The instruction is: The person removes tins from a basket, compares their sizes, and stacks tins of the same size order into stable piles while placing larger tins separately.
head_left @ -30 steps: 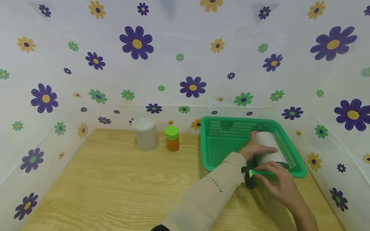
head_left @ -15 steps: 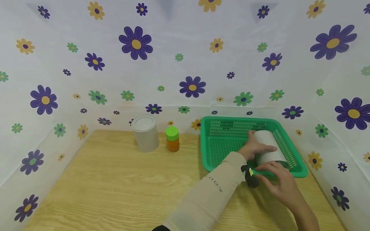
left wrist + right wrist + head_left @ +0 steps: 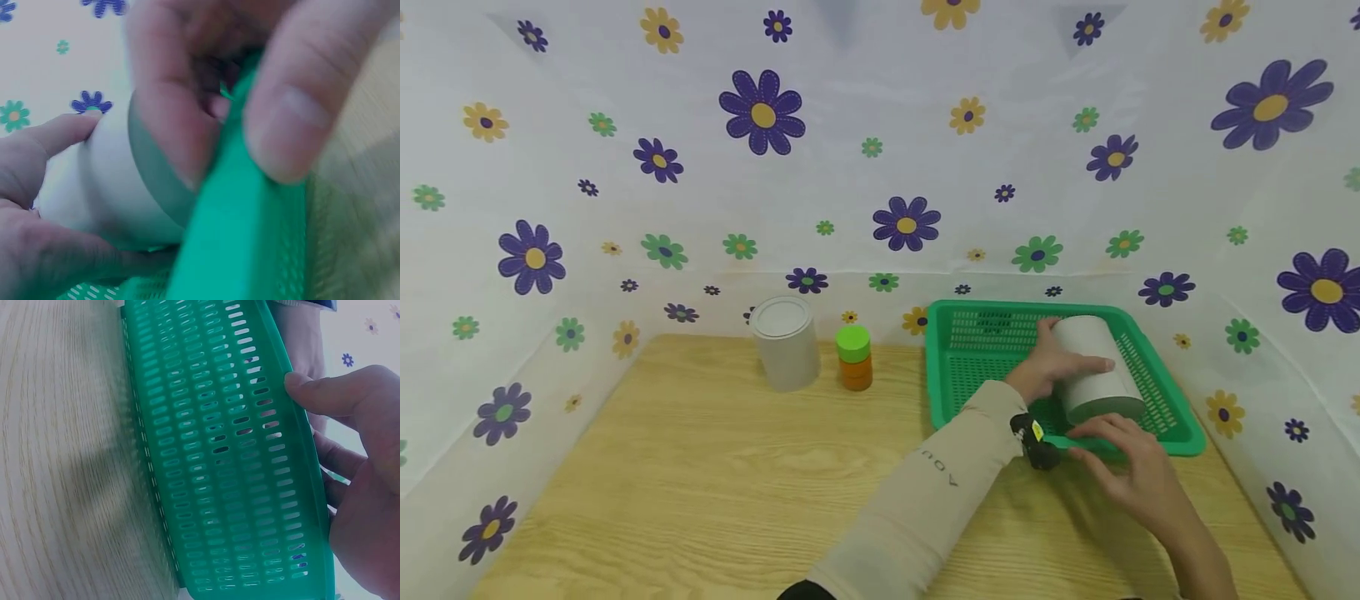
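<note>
My left hand, at the end of a beige sleeve, grips a white cylindrical can from its left side, thumb across the top. The can lies tilted in the right part of a green plastic basket, its flat end toward me. In the left wrist view, fingers of that hand wrap the can beside the basket's rim. My right hand pinches the front rim of the basket. The right wrist view shows its thumb outside the rim and the other fingers inside.
A second white can with a lid stands upright at the back of the wooden table. Beside it is a small orange jar with a bright green lid. A flower-printed white sheet encloses the back and sides.
The can in my left hand has shifted up and back in the basket, and more of its flat near end shows. My right hand stays at the rim.
</note>
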`<state>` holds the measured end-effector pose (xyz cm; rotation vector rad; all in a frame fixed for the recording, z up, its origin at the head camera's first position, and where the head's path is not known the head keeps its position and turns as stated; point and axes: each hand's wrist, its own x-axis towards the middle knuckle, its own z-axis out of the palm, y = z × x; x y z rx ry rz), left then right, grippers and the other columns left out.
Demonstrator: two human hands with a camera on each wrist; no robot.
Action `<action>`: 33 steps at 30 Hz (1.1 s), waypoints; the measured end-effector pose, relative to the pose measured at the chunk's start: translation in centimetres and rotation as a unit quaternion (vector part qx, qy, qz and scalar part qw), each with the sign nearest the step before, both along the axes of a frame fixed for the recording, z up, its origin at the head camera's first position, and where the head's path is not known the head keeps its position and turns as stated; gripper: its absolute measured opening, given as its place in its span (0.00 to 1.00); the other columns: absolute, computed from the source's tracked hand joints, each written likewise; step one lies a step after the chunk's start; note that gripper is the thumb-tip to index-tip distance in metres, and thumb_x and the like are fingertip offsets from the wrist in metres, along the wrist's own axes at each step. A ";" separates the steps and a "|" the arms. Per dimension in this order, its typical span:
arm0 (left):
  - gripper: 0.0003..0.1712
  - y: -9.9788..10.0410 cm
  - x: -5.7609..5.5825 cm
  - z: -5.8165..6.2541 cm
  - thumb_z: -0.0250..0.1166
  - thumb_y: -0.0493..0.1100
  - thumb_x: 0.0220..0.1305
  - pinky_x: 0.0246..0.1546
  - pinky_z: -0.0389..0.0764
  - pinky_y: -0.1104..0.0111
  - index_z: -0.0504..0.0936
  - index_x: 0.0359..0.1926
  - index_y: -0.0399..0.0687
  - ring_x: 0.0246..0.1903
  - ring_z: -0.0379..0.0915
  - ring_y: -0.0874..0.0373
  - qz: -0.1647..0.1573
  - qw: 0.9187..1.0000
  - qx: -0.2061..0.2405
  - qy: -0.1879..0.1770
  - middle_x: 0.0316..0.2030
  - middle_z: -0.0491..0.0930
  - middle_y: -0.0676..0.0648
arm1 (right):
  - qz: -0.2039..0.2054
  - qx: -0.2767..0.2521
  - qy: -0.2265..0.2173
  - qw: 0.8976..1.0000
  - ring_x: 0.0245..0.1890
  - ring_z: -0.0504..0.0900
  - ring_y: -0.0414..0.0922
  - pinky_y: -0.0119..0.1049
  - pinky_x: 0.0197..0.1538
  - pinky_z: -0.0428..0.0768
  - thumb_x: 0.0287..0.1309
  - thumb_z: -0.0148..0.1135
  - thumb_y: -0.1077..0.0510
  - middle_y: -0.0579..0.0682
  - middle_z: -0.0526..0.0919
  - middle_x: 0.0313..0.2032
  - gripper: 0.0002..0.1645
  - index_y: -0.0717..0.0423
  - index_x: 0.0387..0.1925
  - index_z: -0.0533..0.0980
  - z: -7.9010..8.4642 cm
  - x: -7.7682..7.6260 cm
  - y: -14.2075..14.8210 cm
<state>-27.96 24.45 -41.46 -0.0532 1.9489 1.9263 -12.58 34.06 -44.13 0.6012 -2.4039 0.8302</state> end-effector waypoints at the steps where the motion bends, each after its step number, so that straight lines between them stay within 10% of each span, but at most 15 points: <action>1: 0.50 -0.2 -0.1 0.0 0.81 0.38 0.51 0.49 0.81 0.41 0.61 0.68 0.68 0.46 0.75 0.46 0.004 1.000 0.027 -0.008 0.50 0.71 0.45 | 0.003 -0.003 0.001 1.000 0.44 0.77 0.34 0.25 0.50 0.70 0.38 0.80 0.74 0.42 0.84 0.40 0.26 0.47 0.39 0.85 -0.1 0.0 0.0; 7: 0.47 -1.9 -0.4 0.3 0.77 0.36 0.56 0.48 0.73 0.26 0.61 0.68 0.68 0.50 0.74 0.39 0.002 0.990 0.138 -0.040 0.54 0.67 0.42 | 0.020 -0.010 0.004 1.000 0.46 0.77 0.33 0.22 0.53 0.68 0.38 0.79 0.75 0.43 0.85 0.40 0.26 0.49 0.39 0.85 -0.1 -0.2 -0.1; 33: 0.53 -8.3 1.4 4.9 0.76 0.35 0.57 0.34 0.84 0.59 0.56 0.68 0.83 0.43 0.75 0.59 -0.069 0.982 0.136 0.113 0.52 0.69 0.55 | 0.007 -0.017 -0.020 1.000 0.48 0.74 0.28 0.24 0.52 0.67 0.43 0.78 0.74 0.43 0.85 0.42 0.24 0.49 0.40 0.85 -0.1 0.2 -0.2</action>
